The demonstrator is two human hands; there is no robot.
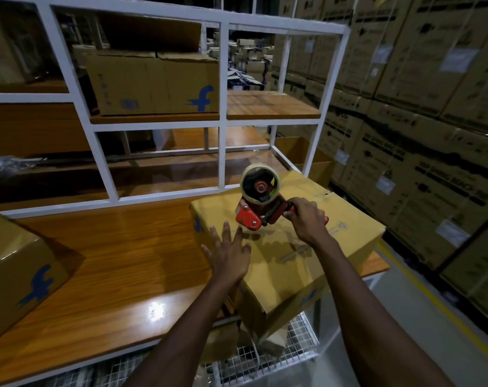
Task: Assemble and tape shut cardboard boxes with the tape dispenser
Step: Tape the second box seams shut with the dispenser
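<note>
A: Position: red tape dispenser [258, 196] on brown cardboard box [293, 263], which overhangs the wooden counter [111, 275]; right hand [304, 219] grip wraps its handle.
B: Left hand [228, 255] grip spread flat on box. A hard pull could tip it off.

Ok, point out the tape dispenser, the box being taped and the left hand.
tape dispenser [261, 187], head view, tape roll's hub.
box [276, 255], head view, top face.
left hand [228, 254], head view, back of hand.

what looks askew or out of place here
The cardboard box sits turned at an angle on the table, its near corner overhanging the front edge. The left hand presses its top; the right hand grips the tape dispenser.
</note>
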